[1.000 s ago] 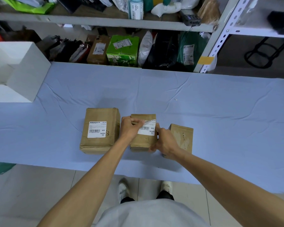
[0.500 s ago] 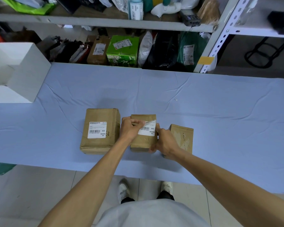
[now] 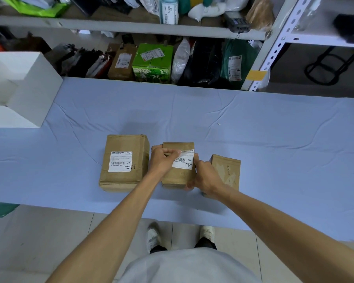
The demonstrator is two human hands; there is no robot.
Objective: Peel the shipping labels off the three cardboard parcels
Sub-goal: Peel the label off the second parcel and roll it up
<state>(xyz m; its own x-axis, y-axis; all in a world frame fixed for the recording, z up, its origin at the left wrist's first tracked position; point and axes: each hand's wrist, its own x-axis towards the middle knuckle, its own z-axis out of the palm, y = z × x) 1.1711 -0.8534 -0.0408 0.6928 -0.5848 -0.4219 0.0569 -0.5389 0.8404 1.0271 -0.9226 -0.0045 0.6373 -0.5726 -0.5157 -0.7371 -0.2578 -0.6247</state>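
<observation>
Shipping labels show on two of the three brown cardboard parcels lined up near the front edge of the table (image 3: 274,139), which is covered in a pale blue cloth. On the left parcel (image 3: 124,163) the label (image 3: 120,161) lies flat and whole; it reads "25/42" at the top right corner, has a barcode with a number beginning "ST1000246", and "MX", "MXRC", "03" printed in bold down its right side. On the middle parcel (image 3: 178,176) the label (image 3: 183,161) has its upper left corner lifted and curled back, with the left hand (image 3: 163,161) pinching that corner between thumb and fingertips; its barcode and the same "MX", "MXRC", "03" can be read, and "/42" at the top right. The right hand (image 3: 205,176) grips the right side of this parcel, fingers curled around its edge. The right parcel (image 3: 226,171) carries no label, only a pale torn patch on its top face. A white box (image 3: 27,86) sits open at the left end of the table; what it holds cannot be seen. Behind the table, shelves (image 3: 131,29) hold more packages, among them a green carton (image 3: 151,65) and a small brown box (image 3: 122,62), each with a label too small to read, and a roll of labels (image 3: 169,10) marked "MX MXRC 03".
</observation>
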